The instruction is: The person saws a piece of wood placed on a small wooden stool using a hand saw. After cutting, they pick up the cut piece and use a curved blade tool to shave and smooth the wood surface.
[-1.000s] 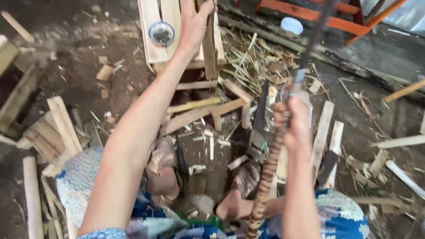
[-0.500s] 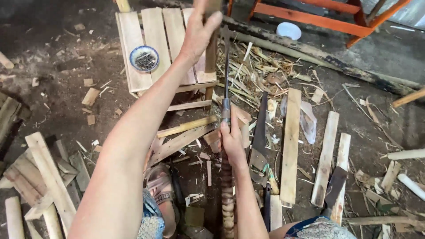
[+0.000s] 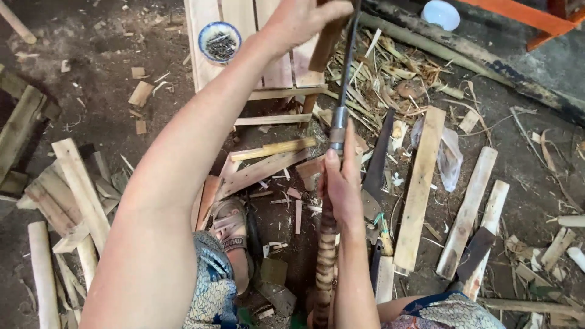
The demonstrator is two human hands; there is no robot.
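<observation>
Head view, looking straight down: nearest the camera, blue-and-gold patterned cloth (image 3: 210, 286) covers the person's lap, and a foot in a brown strapped sandal (image 3: 230, 226) rests on the dark dirt floor (image 3: 91, 79). Just to its right the right hand (image 3: 342, 183) is wrapped shut around a long chopping knife with a brown banded wooden handle (image 3: 326, 256), thumb lying along the grip just under the metal collar. The knife's narrow dark blade (image 3: 348, 58) runs up and away from the hand. Beside that hand on the ground lies a hand saw with a dark toothed blade (image 3: 375, 167), and past it several pale split wooden slats (image 3: 420, 183) lie side by side, with a crumpled clear plastic bag (image 3: 450, 155) between two of them. On the left, a loose heap of rough wood offcuts (image 3: 67, 195) is well apart from both hands. Farther out, the left hand (image 3: 301, 21) is clenched over the top of a short brown wooden stick (image 3: 326, 45) held upright, right beside the blade; whether blade and stick touch cannot be told. Behind them stands a pale slatted wooden stool (image 3: 268, 73), with a small blue-and-white bowl of dark nails (image 3: 220, 41) on its left corner. Farthest, dry bamboo shavings (image 3: 390, 73), a white bowl (image 3: 441, 13) and an orange painted frame (image 3: 530, 18).
</observation>
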